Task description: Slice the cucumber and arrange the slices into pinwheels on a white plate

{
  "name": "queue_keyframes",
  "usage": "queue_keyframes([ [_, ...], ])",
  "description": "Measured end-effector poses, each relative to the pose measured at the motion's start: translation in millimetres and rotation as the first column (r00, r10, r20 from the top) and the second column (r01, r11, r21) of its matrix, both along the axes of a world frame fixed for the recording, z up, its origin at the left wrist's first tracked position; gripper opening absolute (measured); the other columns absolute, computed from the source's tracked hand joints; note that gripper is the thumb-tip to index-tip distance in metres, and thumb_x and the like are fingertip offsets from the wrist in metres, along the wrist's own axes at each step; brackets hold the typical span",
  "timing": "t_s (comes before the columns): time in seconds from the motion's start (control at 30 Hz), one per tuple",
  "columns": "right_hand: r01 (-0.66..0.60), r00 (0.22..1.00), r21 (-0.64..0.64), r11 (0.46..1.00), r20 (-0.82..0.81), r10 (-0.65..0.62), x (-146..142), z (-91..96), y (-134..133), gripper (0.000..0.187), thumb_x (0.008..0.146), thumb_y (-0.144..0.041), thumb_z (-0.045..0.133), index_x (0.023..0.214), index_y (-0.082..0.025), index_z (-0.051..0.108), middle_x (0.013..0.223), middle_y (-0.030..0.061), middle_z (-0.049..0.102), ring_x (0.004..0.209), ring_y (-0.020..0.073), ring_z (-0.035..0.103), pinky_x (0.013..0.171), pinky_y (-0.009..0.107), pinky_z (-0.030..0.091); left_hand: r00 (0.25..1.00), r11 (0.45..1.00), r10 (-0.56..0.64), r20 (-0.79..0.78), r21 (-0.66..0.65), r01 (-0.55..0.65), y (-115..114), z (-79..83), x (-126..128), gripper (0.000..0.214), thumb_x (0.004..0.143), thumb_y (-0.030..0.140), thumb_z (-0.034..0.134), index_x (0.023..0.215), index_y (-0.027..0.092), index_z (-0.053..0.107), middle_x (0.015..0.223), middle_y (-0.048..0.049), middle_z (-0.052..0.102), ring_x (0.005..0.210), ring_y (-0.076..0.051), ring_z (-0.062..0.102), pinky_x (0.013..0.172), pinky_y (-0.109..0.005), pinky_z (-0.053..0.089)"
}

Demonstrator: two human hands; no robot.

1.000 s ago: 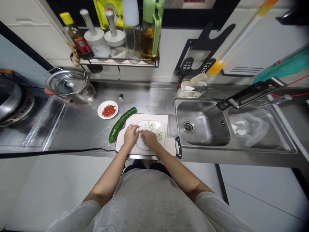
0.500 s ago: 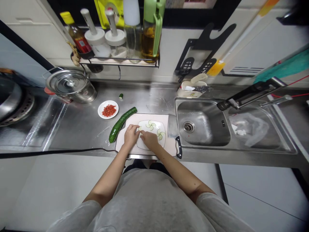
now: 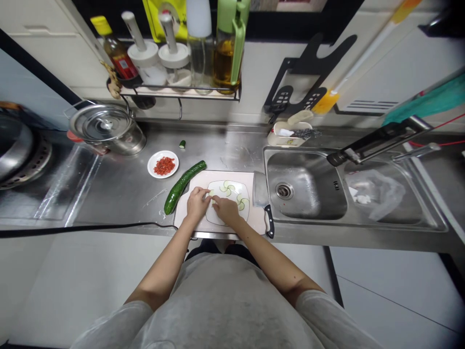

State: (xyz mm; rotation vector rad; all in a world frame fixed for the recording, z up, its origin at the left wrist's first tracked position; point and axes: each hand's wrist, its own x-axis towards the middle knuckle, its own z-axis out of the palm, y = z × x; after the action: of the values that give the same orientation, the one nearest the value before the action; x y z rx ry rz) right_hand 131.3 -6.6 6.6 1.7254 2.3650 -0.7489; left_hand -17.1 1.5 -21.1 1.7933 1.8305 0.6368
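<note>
My left hand (image 3: 196,204) and my right hand (image 3: 225,211) meet over the left side of a white plate (image 3: 240,217). Their fingers are pinched together at a thin pale-green cucumber slice (image 3: 210,193), partly hidden by the fingertips. Other cucumber slices (image 3: 241,201) lie on the plate in curved, pinwheel-like groups at its top and right. Under the plate is a pale pink cutting board (image 3: 185,218). A whole green cucumber (image 3: 183,188) rests along the board's left edge, and a cleaver (image 3: 260,190) with a black handle lies on its right.
A small white dish (image 3: 151,167) of chopped red pieces and a cucumber end (image 3: 182,144) sit behind the cucumber. To the left stands a lidded steel pot (image 3: 127,140). The double sink (image 3: 307,186) lies right of the board. A condiment rack (image 3: 181,94) hangs above.
Both hands stay at the left side of the plate; the right fingers shift only very slightly. Nothing else visibly moves apart from a slight camera shift.
</note>
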Motion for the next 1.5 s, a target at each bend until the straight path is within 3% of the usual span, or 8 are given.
queue_keyframes([
  [0.2,0.147,0.986,-0.034,0.989,-0.072,-0.149,23,14.9,2,0.034,0.097,-0.032,0.037,0.127,-0.026,0.050,0.098,0.0041,0.069,0.089,0.0176,0.061,0.068,0.025,0.038,1.000,1.000,0.015,0.006,0.003,-0.015,-1,2.2,-1,0.022,0.081,0.027,0.061,0.101,0.023,0.069,0.095,-0.0045,0.058,0.084,-0.017,0.056,0.078,-0.030,0.046],
  [0.33,0.233,0.970,-0.064,0.970,-0.053,-0.237,45,22.2,-5,0.026,0.095,-0.034,0.043,0.115,-0.024,0.056,0.089,0.0025,0.069,0.081,0.0162,0.060,0.063,0.024,0.034,0.998,0.999,0.047,0.046,0.020,-0.048,-10,7.4,1,0.023,0.082,0.029,0.060,0.102,0.023,0.068,0.094,-0.0042,0.058,0.085,-0.017,0.057,0.078,-0.030,0.046],
  [0.5,0.201,0.979,-0.142,0.969,-0.010,-0.205,50,20.5,-21,0.021,0.092,-0.036,0.047,0.104,-0.024,0.058,0.086,0.0021,0.067,0.077,0.0153,0.058,0.061,0.024,0.030,0.998,0.999,0.030,0.061,0.024,-0.032,-28,14.8,8,0.022,0.083,0.032,0.059,0.102,0.024,0.068,0.092,-0.0042,0.058,0.085,-0.018,0.057,0.079,-0.031,0.046],
  [0.9,0.181,0.983,-0.129,0.975,0.002,-0.182,43,12.0,-27,0.017,0.092,-0.033,0.046,0.101,-0.024,0.057,0.091,0.0025,0.068,0.081,0.0166,0.059,0.058,0.024,0.027,0.997,0.998,0.047,0.054,0.047,-0.050,-54,21.2,-2,0.022,0.085,0.031,0.056,0.103,0.024,0.067,0.097,-0.0049,0.058,0.091,-0.019,0.056,0.084,-0.032,0.046],
  [1.03,0.181,0.983,-0.123,0.976,0.004,-0.182,42,10.5,-28,0.018,0.093,-0.035,0.045,0.101,-0.024,0.057,0.090,0.0026,0.068,0.080,0.0163,0.059,0.059,0.024,0.027,0.998,0.999,-0.047,-0.033,0.013,0.048,-65,21.4,9,0.021,0.083,0.030,0.058,0.099,0.024,0.069,0.099,-0.0070,0.058,0.098,-0.023,0.052,0.088,-0.037,0.044],
  [1.17,0.178,0.984,-0.117,0.977,0.001,-0.179,42,10.1,-30,0.020,0.094,-0.036,0.042,0.101,-0.023,0.056,0.089,0.0031,0.068,0.081,0.0164,0.060,0.062,0.024,0.029,0.977,0.992,-0.127,-0.171,-0.012,0.127,-71,24.4,25,0.021,0.083,0.030,0.057,0.098,0.025,0.071,0.116,-0.0092,0.055,0.114,-0.029,0.042,0.095,-0.046,0.037],
  [1.3,0.190,0.982,-0.125,0.974,0.010,-0.190,42,11.9,-31,0.020,0.094,-0.036,0.043,0.101,-0.023,0.056,0.091,0.0036,0.068,0.083,0.0166,0.060,0.062,0.025,0.029,0.960,0.987,-0.159,-0.230,-0.052,0.151,-70,27.9,35,0.022,0.083,0.033,0.056,0.098,0.026,0.071,0.129,-0.0100,0.048,0.124,-0.033,0.034,0.096,-0.051,0.032],
  [1.5,0.196,0.981,-0.125,0.973,0.026,-0.194,42,12.3,-33,0.021,0.094,-0.037,0.043,0.101,-0.023,0.056,0.092,0.0039,0.068,0.084,0.0170,0.061,0.061,0.025,0.030,0.961,0.990,-0.138,-0.238,-0.073,0.124,-67,27.8,38,0.026,0.081,0.037,0.058,0.101,0.026,0.069,0.134,-0.0109,0.046,0.127,-0.033,0.031,0.098,-0.053,0.027],
])
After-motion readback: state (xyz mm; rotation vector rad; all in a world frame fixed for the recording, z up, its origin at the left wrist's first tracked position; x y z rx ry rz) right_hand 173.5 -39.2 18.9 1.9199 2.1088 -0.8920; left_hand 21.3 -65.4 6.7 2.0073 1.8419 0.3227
